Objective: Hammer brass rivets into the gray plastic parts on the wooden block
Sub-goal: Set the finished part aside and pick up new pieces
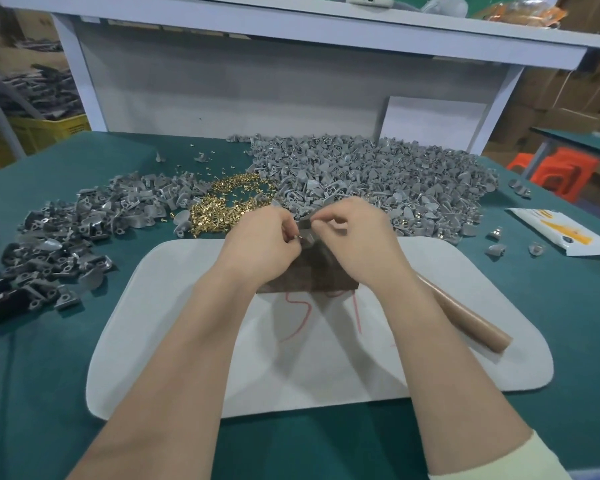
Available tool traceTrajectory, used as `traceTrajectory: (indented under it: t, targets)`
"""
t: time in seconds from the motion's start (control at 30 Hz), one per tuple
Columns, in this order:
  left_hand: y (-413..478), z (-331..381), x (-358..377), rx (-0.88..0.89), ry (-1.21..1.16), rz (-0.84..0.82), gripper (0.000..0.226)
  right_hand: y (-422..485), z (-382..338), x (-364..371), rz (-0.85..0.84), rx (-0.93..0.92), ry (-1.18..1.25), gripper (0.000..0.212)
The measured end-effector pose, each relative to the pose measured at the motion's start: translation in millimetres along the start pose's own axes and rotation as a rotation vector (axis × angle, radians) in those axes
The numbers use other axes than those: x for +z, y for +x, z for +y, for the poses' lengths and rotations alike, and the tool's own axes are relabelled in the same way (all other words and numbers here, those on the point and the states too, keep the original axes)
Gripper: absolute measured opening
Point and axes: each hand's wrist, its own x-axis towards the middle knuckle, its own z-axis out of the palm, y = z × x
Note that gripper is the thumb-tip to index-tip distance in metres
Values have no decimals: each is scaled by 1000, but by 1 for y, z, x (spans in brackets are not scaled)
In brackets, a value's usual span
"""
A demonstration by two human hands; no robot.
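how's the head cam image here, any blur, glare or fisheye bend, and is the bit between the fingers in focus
Head view: light is soft and even, no glare, only faint arm shadows on the white mat; wide-angle bend curves the shelf edge; the gray part pinched by the left hand and right hand is smeared, too soft for detail; the brass rivets look sharper.

Small assembly workshop, workbench (pixel 66 375) heaped with gray plastic parts (pixel 378 174), brass rivets (pixel 222 206), stacked cartons (pixel 568 98)
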Motion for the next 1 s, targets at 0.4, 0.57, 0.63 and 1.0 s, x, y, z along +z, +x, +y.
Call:
traceTrajectory:
  t: [0.4, 0.57, 0.63, 1.0]
  targets:
    - [-2, 2, -2, -11, 2, -9, 12, -4, -10, 18, -65, -64, -248, 16]
    - [0, 0, 1, -9, -33, 42, 13, -2, -11, 9, 47, 85, 167, 9]
    - [2, 1, 0, 17, -146, 129, 14, -1, -12, 4, 76, 137, 388, 15]
    - [-3, 13, 0, 287, -155, 322, 8, -1, -13, -4, 12, 263, 756, 25]
